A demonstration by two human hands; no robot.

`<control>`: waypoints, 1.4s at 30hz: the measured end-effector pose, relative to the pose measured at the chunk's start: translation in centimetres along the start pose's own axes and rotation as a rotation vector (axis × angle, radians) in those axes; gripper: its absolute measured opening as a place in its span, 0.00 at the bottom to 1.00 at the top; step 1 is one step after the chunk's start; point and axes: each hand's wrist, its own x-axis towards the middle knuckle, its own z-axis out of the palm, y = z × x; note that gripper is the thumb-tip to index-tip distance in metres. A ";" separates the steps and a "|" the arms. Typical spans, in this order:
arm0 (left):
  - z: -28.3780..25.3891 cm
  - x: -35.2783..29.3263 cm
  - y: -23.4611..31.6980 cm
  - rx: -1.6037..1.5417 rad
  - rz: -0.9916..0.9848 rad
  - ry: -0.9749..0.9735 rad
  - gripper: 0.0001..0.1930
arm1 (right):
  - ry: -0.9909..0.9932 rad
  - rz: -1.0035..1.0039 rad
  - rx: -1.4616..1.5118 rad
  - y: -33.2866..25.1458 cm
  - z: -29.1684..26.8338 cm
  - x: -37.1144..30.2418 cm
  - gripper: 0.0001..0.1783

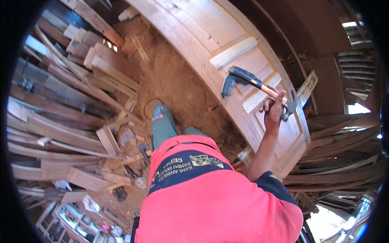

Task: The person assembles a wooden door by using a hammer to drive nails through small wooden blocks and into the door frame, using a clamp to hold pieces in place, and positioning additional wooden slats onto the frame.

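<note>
My right hand is closed around a claw hammer, near its metal head. The handle has a pale wooden section and a black grip that points away to the left. Below it lies a paneled wooden door, with loose wooden blocks set across its panels. A blue-grey tool, perhaps a nail gun, rests on the door beside the hammer's grip, partly covered by it. My left hand is out of view.
Stacked planks and offcuts crowd the left side. Sawdust covers the floor around my feet. Another hammer-like tool is near my leg. More boards are piled at the right, and a cluttered white rack stands at the lower left.
</note>
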 end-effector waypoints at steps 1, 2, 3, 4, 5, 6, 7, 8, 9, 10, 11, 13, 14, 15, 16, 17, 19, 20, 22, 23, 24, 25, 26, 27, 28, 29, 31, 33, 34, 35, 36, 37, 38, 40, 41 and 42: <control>-1.5 3.2 2.8 -0.051 0.033 -0.004 0.14 | 0.118 0.021 -0.083 -0.3 0.6 0.4 0.36; -2.1 6.0 5.8 -0.113 0.060 -0.020 0.14 | 0.182 0.012 -0.101 0.2 -0.8 0.8 0.34; -4.3 7.8 7.5 -0.219 0.069 0.024 0.14 | 0.186 0.042 -0.128 1.5 -0.7 1.9 0.33; -6.3 9.6 9.2 -0.059 0.046 0.110 0.14 | 0.204 0.004 -0.169 3.0 -0.7 2.9 0.31; -7.9 11.4 10.5 -0.190 0.070 0.147 0.15 | 0.279 -0.021 -0.283 3.0 1.3 3.5 0.28; -8.8 13.5 13.0 -0.192 0.086 0.165 0.15 | 0.330 -0.030 -0.340 2.7 2.1 4.1 0.26; -9.2 15.6 15.7 -0.170 0.065 0.155 0.15 | 0.347 -0.154 -0.502 4.0 1.6 4.9 0.27; -10.1 17.9 18.4 -0.149 0.041 0.155 0.15 | 0.374 -0.300 -0.438 3.9 3.8 5.6 0.25; -10.9 19.8 20.4 -0.168 0.061 0.140 0.15 | 0.407 -0.390 -0.563 4.2 5.0 7.0 0.27; -11.6 21.3 21.4 -0.172 0.071 0.155 0.15 | 0.441 -0.476 -0.689 4.3 6.2 8.5 0.30; -12.6 23.0 21.8 -0.119 0.064 0.154 0.16 | 0.458 -0.618 -0.819 3.7 8.6 9.8 0.30; -14.7 27.1 25.1 -0.069 0.061 0.156 0.16 | 0.484 -0.779 -1.075 0.8 12.8 13.1 0.29; -14.9 28.1 26.5 -0.108 0.075 0.135 0.16 | 0.475 -0.781 -1.080 -0.3 13.8 14.9 0.29; -15.4 29.2 27.7 -0.148 0.090 0.115 0.16 | 0.445 -0.855 -1.257 -1.3 14.8 16.7 0.28; -16.4 30.5 29.5 -0.152 0.096 0.115 0.16 | 0.425 -0.932 -1.431 -2.5 16.2 18.3 0.28; -17.5 31.7 31.1 -0.102 0.107 0.071 0.16 | 0.357 -0.934 -1.595 -3.6 18.1 19.3 0.29; -20.5 34.7 32.1 -0.021 0.130 0.057 0.16 | 0.269 -0.910 -1.530 -4.1 23.0 22.7 0.29; -21.9 36.2 32.5 -0.024 0.128 0.068 0.16 | 0.246 -0.875 -1.482 -4.1 25.4 24.1 0.29; -24.3 39.2 34.9 -0.087 0.069 0.155 0.16 | 0.263 -0.863 -1.462 -2.1 27.2 28.1 0.31; -24.1 39.5 39.0 -0.063 0.077 0.178 0.16 | 0.323 -0.792 -1.305 -1.4 27.6 29.6 0.32; -25.2 39.8 41.3 -0.059 0.077 0.178 0.16 | 0.360 -0.712 -1.116 -0.6 28.6 31.4 0.33; -26.5 40.1 42.8 -0.085 0.013 0.144 0.16 | 0.425 -0.703 -1.097 -0.1 29.9 33.2 0.32; -28.1 41.2 43.6 -0.111 -0.048 0.121 0.17 | 0.414 -0.698 -1.079 1.2 30.4 35.4 0.32; -29.3 42.4 43.2 0.032 0.020 0.155 0.17 | 0.369 -0.421 -0.372 2.9 30.4 37.7 0.32; -31.1 43.8 44.4 0.032 0.017 0.163 0.17 | 0.300 -0.125 0.311 4.5 31.0 40.0 0.31; -32.0 44.4 45.2 -0.024 0.100 0.125 0.17 | 0.312 0.097 0.513 5.9 31.9 42.0 0.31; -31.7 46.2 47.8 0.017 0.179 0.100 0.18 | -0.206 0.189 1.141 16.5 26.2 47.8 0.27; -34.7 46.5 50.0 0.019 0.077 0.133 0.18 | 0.028 0.279 1.144 14.5 39.6 48.5 0.18; -35.7 45.6 50.6 0.019 -0.022 0.125 0.18 | 0.214 0.318 0.732 12.2 44.3 49.1 0.17; -36.8 45.5 51.6 0.065 -0.026 0.135 0.18 | 0.194 0.414 0.690 9.1 48.5 49.8 0.13; -37.9 46.2 52.9 0.070 -0.030 0.131 0.18 | 0.178 0.501 0.646 7.0 51.0 50.6 0.09; -38.7 47.1 54.6 0.055 -0.029 0.149 0.18 | 0.182 0.502 0.642 7.8 51.1 52.2 0.09; -39.4 48.2 56.7 0.035 -0.025 0.166 0.18 | -0.008 0.528 0.789 9.2 50.5 54.2 0.05; -40.7 49.5 61.0 0.028 -0.025 0.187 0.16 | -0.205 0.575 0.915 10.3 50.9 56.4 0.05; -41.1 51.3 61.8 -0.086 0.024 0.225 0.16 | -0.141 0.610 0.911 10.3 51.7 57.2 0.05; -41.7 53.1 62.6 -0.198 0.074 0.261 0.15 | -0.074 0.642 0.906 10.4 52.6 58.2 0.07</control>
